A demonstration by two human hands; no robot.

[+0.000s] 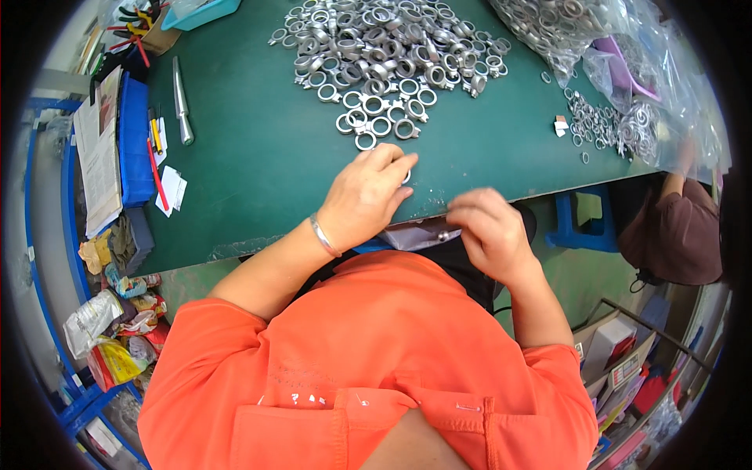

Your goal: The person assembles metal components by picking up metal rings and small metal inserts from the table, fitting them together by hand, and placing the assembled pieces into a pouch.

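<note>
My left hand (364,192) rests at the near part of the green table, fingers curled round a silver metal ring (406,178) that mostly hides beneath them. My right hand (495,235) is raised just off the table's front edge, its fingers bent together and slightly blurred. A small shiny metal tip (444,236) shows beside its fingers; the rest of that thing is hidden. Beyond my left hand lies a large heap of silver metal rings with small lugs (384,47), a few of them spread loosely toward me.
Smaller rings (595,121) lie at the right, near clear plastic bags (681,94) and a purple container (623,70). A metal tapered rod (181,102) and a blue tray (135,141) are at the left. Another person's sleeve (681,235) shows at the right, by a blue stool (583,227).
</note>
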